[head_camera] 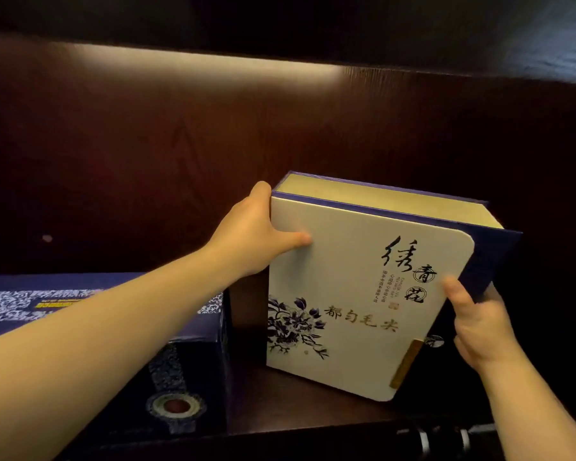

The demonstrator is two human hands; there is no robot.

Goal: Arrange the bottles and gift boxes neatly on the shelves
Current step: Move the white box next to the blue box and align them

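Head view: we see the white gift box [363, 294] standing tilted on the dark shelf [313, 414], just right of a blue gift box [187, 361]. Left hand [250, 241] grips its upper left edge; right hand [479, 324] clasps its right edge.

Two gift boxes: white box [356, 294], dark blue box [187, 377]. Two hands.

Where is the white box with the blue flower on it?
The white box with the blue flower stands tilted on the dark shelf, right of centre in the head view, held between the left hand and right hand, just right of the dark blue box.
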